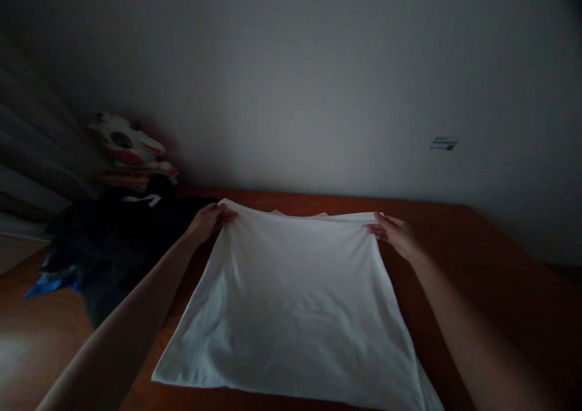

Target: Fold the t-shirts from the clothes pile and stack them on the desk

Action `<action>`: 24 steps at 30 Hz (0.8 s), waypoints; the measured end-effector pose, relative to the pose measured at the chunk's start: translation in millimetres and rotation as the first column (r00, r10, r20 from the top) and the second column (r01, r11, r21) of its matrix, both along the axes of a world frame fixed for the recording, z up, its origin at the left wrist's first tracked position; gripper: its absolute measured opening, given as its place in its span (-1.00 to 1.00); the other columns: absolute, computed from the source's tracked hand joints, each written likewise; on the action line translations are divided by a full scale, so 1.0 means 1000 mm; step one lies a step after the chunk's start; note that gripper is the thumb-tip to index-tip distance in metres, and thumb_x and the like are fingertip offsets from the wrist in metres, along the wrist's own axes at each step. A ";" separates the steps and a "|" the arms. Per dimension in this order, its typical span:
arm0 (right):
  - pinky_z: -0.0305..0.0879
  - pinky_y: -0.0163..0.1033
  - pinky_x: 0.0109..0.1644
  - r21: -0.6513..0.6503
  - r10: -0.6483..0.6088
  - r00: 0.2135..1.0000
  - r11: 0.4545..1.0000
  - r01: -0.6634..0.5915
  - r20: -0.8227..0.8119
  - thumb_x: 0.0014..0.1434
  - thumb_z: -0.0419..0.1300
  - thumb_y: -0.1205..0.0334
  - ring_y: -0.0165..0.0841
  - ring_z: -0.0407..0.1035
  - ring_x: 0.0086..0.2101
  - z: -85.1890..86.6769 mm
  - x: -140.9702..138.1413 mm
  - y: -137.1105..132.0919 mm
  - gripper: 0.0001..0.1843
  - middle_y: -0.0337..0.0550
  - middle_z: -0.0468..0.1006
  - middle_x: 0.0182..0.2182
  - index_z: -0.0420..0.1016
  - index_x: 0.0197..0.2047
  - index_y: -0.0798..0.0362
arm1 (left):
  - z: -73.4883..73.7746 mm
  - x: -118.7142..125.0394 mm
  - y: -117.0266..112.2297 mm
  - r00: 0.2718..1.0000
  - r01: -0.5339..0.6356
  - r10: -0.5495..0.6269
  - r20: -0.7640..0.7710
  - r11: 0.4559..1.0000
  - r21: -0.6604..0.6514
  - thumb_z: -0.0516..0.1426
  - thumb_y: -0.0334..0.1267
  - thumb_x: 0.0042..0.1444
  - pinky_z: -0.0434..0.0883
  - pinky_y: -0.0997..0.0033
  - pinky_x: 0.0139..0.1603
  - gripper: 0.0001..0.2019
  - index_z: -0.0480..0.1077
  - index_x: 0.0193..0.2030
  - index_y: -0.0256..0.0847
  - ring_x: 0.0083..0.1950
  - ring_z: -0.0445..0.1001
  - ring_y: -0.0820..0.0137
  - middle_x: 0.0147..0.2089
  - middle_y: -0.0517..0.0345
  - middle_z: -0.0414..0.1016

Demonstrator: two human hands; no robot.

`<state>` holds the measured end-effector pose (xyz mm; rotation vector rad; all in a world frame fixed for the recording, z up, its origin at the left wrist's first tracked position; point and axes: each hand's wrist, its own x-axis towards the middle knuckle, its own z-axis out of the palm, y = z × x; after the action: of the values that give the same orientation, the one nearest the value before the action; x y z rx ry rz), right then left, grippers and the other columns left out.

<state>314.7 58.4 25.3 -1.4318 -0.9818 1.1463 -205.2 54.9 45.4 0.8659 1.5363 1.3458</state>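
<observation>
A white cloth garment (pixel 300 296), its exact kind not plain, is stretched out between my two hands over a brown wooden surface. My left hand (pixel 213 222) pinches its far left corner, thumb and fingers closed on the fabric. At the far right corner, my right hand (pixel 391 232) grips the cloth in the same way. The far edge runs nearly straight and taut from hand to hand, while the near part spreads wider, with soft wrinkles and its hem toward me. A small bit of white fabric peeks out behind the far edge.
Dark clothes (pixel 122 241) lie heaped at the left, with something blue (pixel 52 284) under them. Behind the heap stands a white and orange cow-like figure (pixel 127 141). A curtain (pixel 36 138) hangs far left. The wooden surface (pixel 477 277) meets a grey wall (pixel 318 83) bearing a small label (pixel 443 143).
</observation>
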 end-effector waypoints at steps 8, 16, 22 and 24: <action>0.54 -0.34 -0.28 0.083 -0.065 0.996 0.994 0.071 -0.063 0.19 0.37 -0.02 -0.30 0.63 -0.31 -0.018 -0.006 0.021 -0.70 -0.07 0.69 -0.37 0.48 -0.29 0.03 | -0.012 0.013 0.009 0.984 -0.001 -0.019 0.175 0.994 0.112 0.17 -0.29 0.28 0.57 0.31 -0.13 -0.90 0.29 -0.18 -0.18 -0.25 0.64 0.37 -0.24 0.00 0.63; 0.26 0.13 0.31 0.252 0.027 0.834 0.947 -0.197 0.551 0.15 0.29 -0.16 -0.04 0.33 0.25 -0.041 -0.023 0.012 -0.33 0.14 0.48 0.22 0.39 0.23 -0.01 | -0.029 0.034 0.016 0.926 0.166 -0.060 -0.372 0.951 0.260 0.13 -0.13 0.25 0.40 0.07 0.26 -0.56 0.29 0.25 -0.09 0.29 0.43 0.17 0.25 -0.13 0.45; 0.23 0.16 0.33 0.255 0.000 0.465 0.837 -0.485 0.885 0.35 0.03 -0.10 -0.04 0.33 0.23 -0.050 -0.033 -0.104 -0.51 0.09 0.38 0.29 0.45 0.19 -0.01 | -0.029 0.055 -0.096 0.396 0.623 -0.212 -0.893 0.777 0.092 0.10 -0.08 0.32 0.26 -0.06 0.41 -0.62 0.40 0.22 -0.12 0.39 0.32 0.11 0.39 -0.07 0.34; 0.30 0.11 0.28 0.223 0.014 0.455 0.857 -0.464 0.891 0.35 0.03 -0.13 -0.07 0.38 0.19 -0.049 -0.028 -0.152 -0.49 0.05 0.42 0.25 0.42 0.21 -0.05 | -0.025 0.053 -0.148 0.170 0.686 -0.157 -0.973 0.728 0.002 0.07 -0.10 0.37 0.30 -0.08 0.38 -0.61 0.35 0.29 -0.07 0.45 0.24 0.11 0.45 -0.04 0.26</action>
<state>287.2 -93.9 -23.8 -1.4886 -2.0994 0.2029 -152.2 -93.4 20.7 2.5944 1.4760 0.6375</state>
